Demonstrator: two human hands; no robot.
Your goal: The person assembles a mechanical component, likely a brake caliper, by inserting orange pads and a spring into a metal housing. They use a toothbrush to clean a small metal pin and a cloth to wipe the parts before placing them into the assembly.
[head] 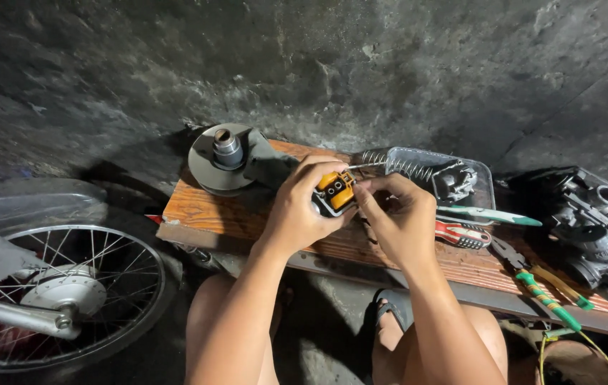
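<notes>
My left hand [298, 207] grips a small black part with orange pieces set in it [334, 192], held above the wooden plank [204, 210]. My right hand [400, 217] is against the part's right side, fingers pinched at its edge; what they pinch is too small to tell. Both forearms rise from my bare knees at the bottom of the view.
A round metal pulley disc with a hub [224, 155] lies at the plank's left. A clear tray [428, 171] holds a coil spring and metal parts. Screwdrivers [464, 232], green-handled pliers [548, 299] and an engine part [593, 221] lie right. A spoked wheel [61, 292] stands left.
</notes>
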